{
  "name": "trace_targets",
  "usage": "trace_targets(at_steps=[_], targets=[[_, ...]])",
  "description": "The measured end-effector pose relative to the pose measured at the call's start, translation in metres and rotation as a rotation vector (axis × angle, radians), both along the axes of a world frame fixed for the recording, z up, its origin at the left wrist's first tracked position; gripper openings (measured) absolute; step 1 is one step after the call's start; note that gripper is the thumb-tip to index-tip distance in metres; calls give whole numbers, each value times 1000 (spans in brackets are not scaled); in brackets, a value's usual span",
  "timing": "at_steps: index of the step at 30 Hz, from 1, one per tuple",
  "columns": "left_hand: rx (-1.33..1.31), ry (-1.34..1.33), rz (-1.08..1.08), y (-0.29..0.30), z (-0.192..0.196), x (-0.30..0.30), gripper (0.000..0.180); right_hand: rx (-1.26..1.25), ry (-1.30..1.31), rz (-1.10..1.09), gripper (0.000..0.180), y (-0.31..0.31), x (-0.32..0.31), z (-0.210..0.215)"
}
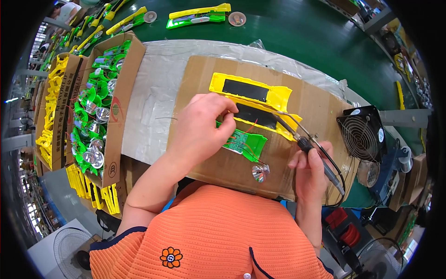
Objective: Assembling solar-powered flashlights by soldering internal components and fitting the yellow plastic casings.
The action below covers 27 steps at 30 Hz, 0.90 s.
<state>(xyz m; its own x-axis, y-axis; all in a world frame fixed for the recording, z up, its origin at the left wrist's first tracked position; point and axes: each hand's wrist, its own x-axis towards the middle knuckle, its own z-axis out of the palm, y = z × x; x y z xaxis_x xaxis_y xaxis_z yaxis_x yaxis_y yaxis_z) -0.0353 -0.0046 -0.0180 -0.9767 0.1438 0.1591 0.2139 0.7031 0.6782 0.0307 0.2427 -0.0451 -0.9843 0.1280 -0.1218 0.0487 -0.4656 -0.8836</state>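
Observation:
My left hand (202, 123) is closed in a pinch at the left end of the lower yellow casing half (289, 132). What its fingertips hold is hidden. In my right hand (312, 173) is a soldering iron (304, 143), with a thin metal guide along it and its tip at the lower casing half. A second yellow casing half (280, 95) lies just behind; both have black panels. Partly under my left hand lies a green plastic piece (255, 142) with a circuit board (238, 141) and red wires. Beside its near end sits a shiny lamp reflector (259, 173).
The work lies on a cardboard sheet (197, 79). At left stand a carton (132, 63) of green lamp parts and a carton (69, 88) of yellow parts. A black fan (362, 135) and a solder spool (405, 159) are at right. Yellow-green lamps (197, 17) lie along the green surface behind.

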Motion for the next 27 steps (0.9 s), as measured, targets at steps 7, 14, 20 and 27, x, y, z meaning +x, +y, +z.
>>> trace_targets(at_steps=[7,14,20,27], targets=[[30,-87,-477,19,1,-13,5,115,-32,-47,17,50,39,6],[-41,-136,-635,29,2,-27,4,150,-77,11,20,46,41,14],[-33,-108,-751,31,-1,-38,4,136,-187,39,18,40,29,18],[-157,-164,-782,34,6,-42,5,108,-201,33,18,43,28,9]])
